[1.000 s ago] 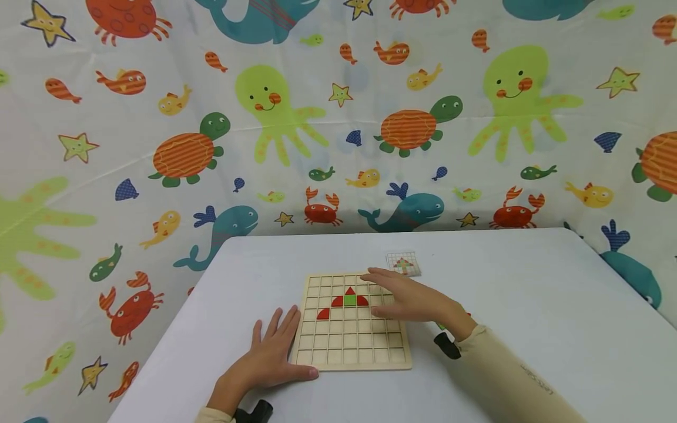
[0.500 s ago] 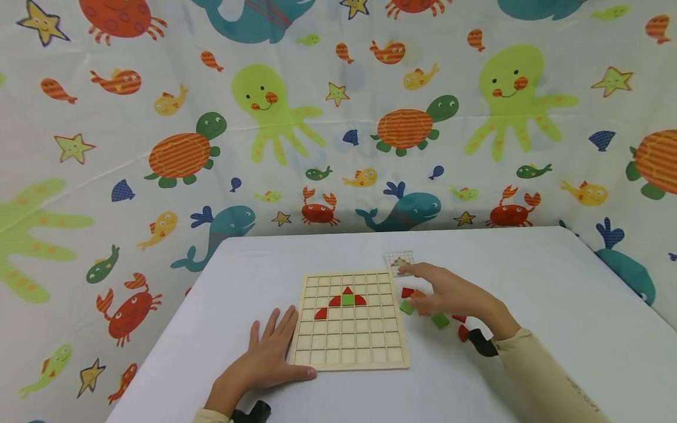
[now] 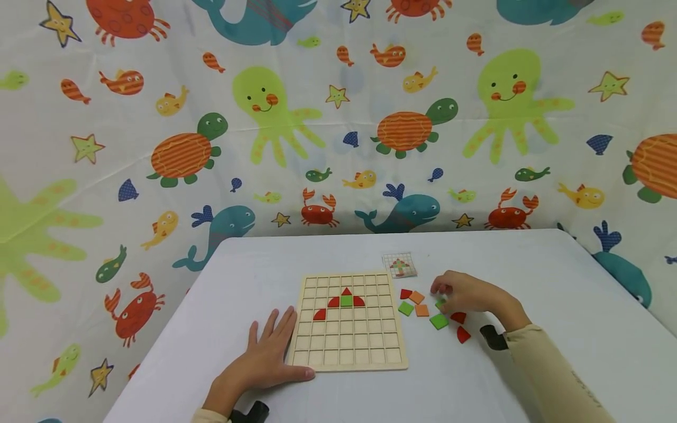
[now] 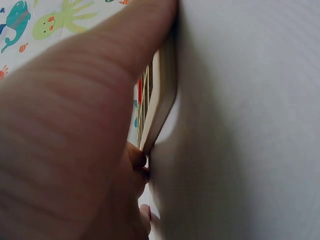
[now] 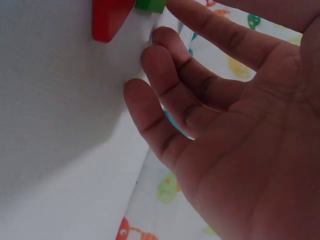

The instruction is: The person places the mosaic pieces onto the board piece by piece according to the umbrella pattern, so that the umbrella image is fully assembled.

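Note:
In the head view a square wooden grid board lies on the white table. Set in its cells are a red triangle, a green square and several red quarter-round pieces. My left hand lies with spread fingers along the board's left edge, thumb at the lower corner; the left wrist view shows the board's edge against that hand. To the right, my right hand reaches down over a small green piece, thumb and fingers apart around it. In the right wrist view a fingertip is right beside the green piece.
Loose pieces lie right of the board: orange squares, green squares, red pieces. A small pattern card lies behind the board's far right corner. A sea-animal curtain hangs behind the table.
My right hand has moved from over the board rightward, past the card's near edge, and down to the loose pieces, which now show. The left hand has stayed at the board.

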`<state>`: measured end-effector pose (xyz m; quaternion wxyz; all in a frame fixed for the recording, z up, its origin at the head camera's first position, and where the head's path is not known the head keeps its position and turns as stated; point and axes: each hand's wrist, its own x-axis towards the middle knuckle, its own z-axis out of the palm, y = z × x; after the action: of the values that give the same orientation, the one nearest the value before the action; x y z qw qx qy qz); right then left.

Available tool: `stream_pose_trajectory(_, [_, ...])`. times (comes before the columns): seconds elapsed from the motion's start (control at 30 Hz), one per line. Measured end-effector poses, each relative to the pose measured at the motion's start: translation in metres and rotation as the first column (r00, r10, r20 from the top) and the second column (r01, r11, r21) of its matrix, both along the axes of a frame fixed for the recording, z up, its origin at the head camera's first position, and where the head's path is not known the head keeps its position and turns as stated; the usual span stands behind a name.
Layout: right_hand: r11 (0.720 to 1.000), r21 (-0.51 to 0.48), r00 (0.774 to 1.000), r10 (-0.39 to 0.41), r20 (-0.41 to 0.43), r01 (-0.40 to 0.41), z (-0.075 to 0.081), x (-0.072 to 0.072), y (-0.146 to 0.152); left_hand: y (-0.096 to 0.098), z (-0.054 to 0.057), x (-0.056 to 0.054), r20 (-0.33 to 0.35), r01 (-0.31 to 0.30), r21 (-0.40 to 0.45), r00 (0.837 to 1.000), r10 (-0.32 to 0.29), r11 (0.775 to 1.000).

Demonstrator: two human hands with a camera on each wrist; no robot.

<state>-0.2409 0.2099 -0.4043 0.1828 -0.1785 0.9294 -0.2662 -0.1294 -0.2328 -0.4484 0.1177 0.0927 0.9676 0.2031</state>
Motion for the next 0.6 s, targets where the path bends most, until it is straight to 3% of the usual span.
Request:
stream_pose_trajectory(0.37, [1.0, -0.017, 1.0, 0.018, -0.016, -0.018, -0.008, -0.005, 0.009, 0.0, 0.002, 0.0, 0.001, 0.003, 0.009, 1.0, -0.003, 1.0])
stream_pose_trajectory(0.6, [0.998, -0.029, 0.997, -0.051, -0.06, 0.05, -0.016, -0.008, 0.009, -0.001, 0.0, -0.001, -0.003, 0.006, 0.005, 1.0, -0.006, 1.0])
